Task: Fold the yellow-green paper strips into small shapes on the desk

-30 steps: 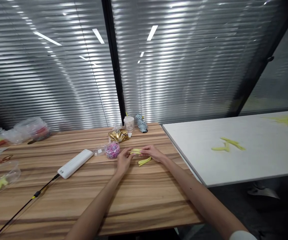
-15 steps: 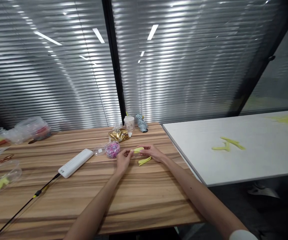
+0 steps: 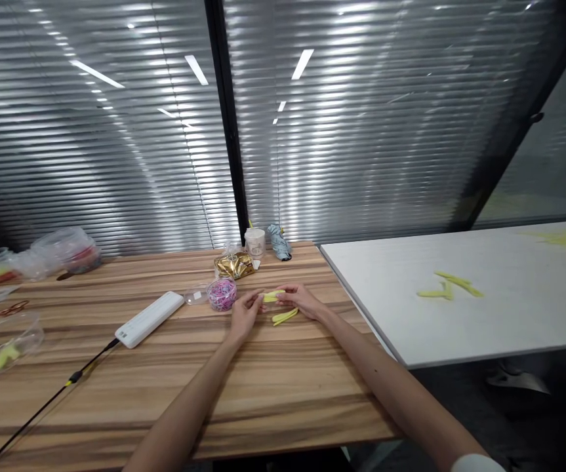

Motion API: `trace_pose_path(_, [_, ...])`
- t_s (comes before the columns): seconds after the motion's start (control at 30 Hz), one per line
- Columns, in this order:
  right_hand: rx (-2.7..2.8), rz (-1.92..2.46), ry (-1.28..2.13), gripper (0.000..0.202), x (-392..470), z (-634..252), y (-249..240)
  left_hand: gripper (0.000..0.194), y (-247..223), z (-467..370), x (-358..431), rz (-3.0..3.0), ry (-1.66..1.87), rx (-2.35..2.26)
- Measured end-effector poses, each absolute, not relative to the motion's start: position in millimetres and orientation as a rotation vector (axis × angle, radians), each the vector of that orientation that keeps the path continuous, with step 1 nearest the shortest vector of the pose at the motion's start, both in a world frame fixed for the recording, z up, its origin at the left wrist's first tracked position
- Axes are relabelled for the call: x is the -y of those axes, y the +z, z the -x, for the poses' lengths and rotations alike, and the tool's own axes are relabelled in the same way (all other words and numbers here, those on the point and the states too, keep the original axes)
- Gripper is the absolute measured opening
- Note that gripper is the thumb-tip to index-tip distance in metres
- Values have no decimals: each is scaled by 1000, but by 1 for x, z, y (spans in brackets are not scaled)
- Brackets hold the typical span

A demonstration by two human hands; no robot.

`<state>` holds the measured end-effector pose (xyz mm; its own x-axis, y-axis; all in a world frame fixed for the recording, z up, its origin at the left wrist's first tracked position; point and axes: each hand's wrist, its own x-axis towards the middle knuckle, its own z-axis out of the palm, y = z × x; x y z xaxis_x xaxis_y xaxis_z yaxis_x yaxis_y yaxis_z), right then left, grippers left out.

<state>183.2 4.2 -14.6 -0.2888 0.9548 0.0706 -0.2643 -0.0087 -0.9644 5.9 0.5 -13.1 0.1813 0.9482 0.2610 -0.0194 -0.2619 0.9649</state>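
Both my hands meet far out on the wooden table [image 3: 273,393]. My left hand [image 3: 244,313] and my right hand [image 3: 301,301] pinch the two ends of a small yellow-green strip [image 3: 273,296] held just above the wood. Two more yellow-green strips [image 3: 284,317] lie on the table right under my right hand. A small clear tub of pink and purple rubber bands [image 3: 222,294] stands just left of my left hand, with its clear lid [image 3: 195,297] beside it.
A white power strip [image 3: 149,319] with a black cable lies to the left. A gold foil bag [image 3: 234,265], a white cup [image 3: 254,242] and a folded umbrella [image 3: 278,241] sit by the blinds. Plastic bags [image 3: 63,250] crowd the far left. A white table [image 3: 460,328] with yellow-green strips [image 3: 450,286] adjoins on the right.
The strip between my fingers has been drawn slightly shorter and raised a little; my hands have stayed in the same spot. The view has shifted a touch.
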Motion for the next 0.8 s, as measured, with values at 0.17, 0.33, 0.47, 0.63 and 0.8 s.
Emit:
trace_pose_path(0.17, [1279,858,1479,29,-7,-185,-18,34,-19,-4,-4,-1559,1254,-929])
trace_pose_path(0.33, [1319,857,1475,28,-9,-185,-21,30,-21,-4,-6,-1579,1260,-952])
trace_pose_path(0.47, [1329,845,1488,30,-10,-186,-23,29,-17,-6,-4,-1543,1251,-958])
trace_pose_path(0.63, [1355,835,1466,32,-9,-185,-22,31,-13,-7,-1,-1463,1246,-944])
trace_pose_path(0.8, [1354,892,1438,36,-7,-185,-22,32,-13,-7,0,-1449,1230,-945])
